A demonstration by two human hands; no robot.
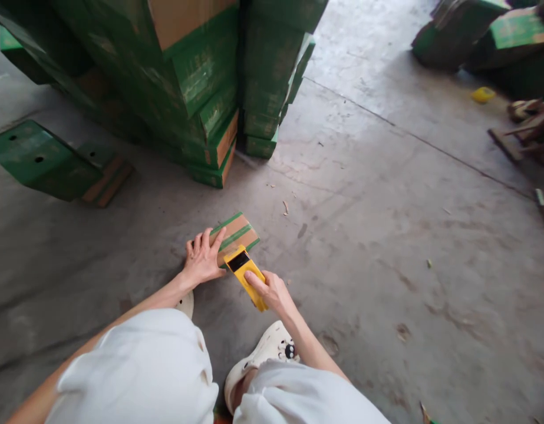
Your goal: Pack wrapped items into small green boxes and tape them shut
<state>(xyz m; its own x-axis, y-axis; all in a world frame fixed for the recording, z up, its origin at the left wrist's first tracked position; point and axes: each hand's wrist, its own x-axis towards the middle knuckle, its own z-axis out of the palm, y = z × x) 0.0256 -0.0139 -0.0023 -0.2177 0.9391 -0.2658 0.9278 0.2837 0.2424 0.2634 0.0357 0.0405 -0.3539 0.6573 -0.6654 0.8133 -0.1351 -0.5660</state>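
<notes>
A small brown cardboard box [242, 226] with green tape stripes lies on the concrete floor in front of me. My left hand [203, 257] rests on its left side, fingers spread. In my right hand [272, 290] is a yellow tool [249, 281] with a black panel near its far end, my thumb lying on top of it. That far end is at the near edge of the box; whether it touches the cardboard I cannot tell.
Tall stacks of green boxes [205, 76] stand just beyond. An open green carton [42, 162] sits at the left. More green boxes [514, 44], a yellow object [482, 95] and dark clutter are at the upper right. My white shoe [265, 347] is close below.
</notes>
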